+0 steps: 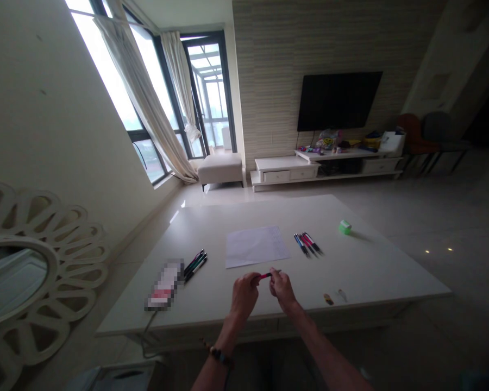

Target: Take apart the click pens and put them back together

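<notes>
Over the front part of the white table, a red pen (264, 276) is held level between my two hands. My left hand (244, 293) pinches one end of it, and my right hand (282, 288) grips the other end, where a dark tip shows. Just beyond my hands lies a sheet of white paper (256, 247) with faint writing along its right side. To the right of the paper several pens (307, 244) lie side by side, blue, red and black. Another group of dark pens (195, 265) rests to the left of the paper.
A blurred-out phone-like object (165, 285) lies on the table (212, 217) at left, a cable running off the edge. A green-and-white small box (344, 227) stands at right. Two small items, one an orange-and-black piece (328, 299), lie near the front edge.
</notes>
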`<state>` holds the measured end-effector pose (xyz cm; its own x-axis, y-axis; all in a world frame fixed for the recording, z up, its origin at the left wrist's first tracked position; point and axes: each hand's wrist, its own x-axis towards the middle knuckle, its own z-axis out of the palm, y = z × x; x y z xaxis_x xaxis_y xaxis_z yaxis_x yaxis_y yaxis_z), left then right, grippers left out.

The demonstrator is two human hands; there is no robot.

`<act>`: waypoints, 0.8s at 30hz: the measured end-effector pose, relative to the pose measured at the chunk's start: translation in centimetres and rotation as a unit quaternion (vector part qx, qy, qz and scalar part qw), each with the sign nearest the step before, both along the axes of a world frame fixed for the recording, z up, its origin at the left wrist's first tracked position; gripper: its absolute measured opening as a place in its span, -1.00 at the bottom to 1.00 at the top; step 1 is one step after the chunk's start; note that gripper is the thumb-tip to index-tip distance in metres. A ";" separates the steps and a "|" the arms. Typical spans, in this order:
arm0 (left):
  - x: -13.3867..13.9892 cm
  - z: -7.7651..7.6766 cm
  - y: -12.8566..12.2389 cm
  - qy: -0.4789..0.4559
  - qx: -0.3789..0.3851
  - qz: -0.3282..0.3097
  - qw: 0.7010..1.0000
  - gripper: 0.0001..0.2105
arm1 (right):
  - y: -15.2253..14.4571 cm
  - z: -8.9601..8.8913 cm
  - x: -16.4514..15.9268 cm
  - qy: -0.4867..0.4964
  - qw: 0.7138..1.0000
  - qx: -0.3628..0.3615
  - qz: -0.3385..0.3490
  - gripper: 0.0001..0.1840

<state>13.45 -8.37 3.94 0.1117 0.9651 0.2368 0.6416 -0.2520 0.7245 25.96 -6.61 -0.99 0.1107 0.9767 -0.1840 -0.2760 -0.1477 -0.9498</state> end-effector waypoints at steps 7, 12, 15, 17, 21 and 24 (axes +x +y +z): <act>-1.3 -1.2 1.7 -0.157 -0.320 -0.084 0.931 -0.69 | -0.2 0.7 1.4 -0.092 0.988 0.060 0.107 -0.46; -0.5 -1.6 1.0 -0.080 -0.082 -0.045 0.992 -0.74 | 0.1 -0.2 1.0 -0.112 0.993 0.037 0.004 -0.41; 0.4 -1.4 -0.1 0.006 0.022 -0.035 0.999 -0.74 | 0.2 -0.6 0.6 -0.126 0.990 0.030 -0.062 -0.42; 0.7 -1.3 -0.7 0.049 0.031 -0.026 0.998 -0.71 | 0.2 -0.5 0.5 -0.130 0.989 0.031 -0.063 -0.44; 0.7 -1.2 -0.2 0.018 -0.049 0.012 0.999 -0.73 | 0.0 0.1 0.7 -0.131 0.991 0.025 -0.017 -0.45; 0.1 -1.3 1.0 -0.067 -0.191 -0.013 0.979 -0.73 | 0.1 0.5 1.1 -0.146 0.988 0.056 0.006 -0.45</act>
